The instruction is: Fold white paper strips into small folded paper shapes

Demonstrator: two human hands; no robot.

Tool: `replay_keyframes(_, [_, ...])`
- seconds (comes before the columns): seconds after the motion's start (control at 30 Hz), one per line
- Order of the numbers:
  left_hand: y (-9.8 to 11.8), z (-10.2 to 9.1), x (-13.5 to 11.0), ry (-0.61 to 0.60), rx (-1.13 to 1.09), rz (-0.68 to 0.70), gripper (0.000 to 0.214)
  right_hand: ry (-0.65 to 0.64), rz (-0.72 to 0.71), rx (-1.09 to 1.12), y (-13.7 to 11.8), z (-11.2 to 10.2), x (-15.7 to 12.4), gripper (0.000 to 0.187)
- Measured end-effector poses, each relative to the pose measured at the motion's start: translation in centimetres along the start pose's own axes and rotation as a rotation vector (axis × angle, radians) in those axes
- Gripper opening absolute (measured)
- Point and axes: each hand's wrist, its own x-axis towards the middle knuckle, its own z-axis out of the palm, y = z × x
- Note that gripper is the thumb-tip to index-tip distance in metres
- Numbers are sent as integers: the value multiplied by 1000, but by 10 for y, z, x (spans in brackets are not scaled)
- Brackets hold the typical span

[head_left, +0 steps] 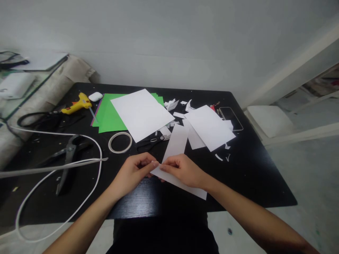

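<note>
Both my hands meet over the near middle of the black table [246, 176]. My left hand [137, 170] and my right hand [182, 170] pinch the same white paper strip [185, 186] at its near-left end, fingertips almost touching. The strip runs under my right hand toward the lower right. A second white strip [177, 143] lies just behind the hands. Black scissors [151, 141] lie beyond them, partly under a large white sheet [141, 113].
Green sheets [109, 114], a tape ring [120, 142], a yellow glue gun [76, 104], black pliers [68, 155] and a white cable [87, 190] lie on the left. White sheets and scraps [209, 127] and a phone [231, 117] sit at the right.
</note>
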Motion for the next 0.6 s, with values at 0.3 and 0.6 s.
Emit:
replay_keyframes(0.3, [-2,-3,-2,14,-2,-52,24,-14,6,-44,4,-2,-3,28])
replay_keyframes(0.6, [-3,-7,-9,3,71,-64,24,-41,42,-144,6,-2,-6,31])
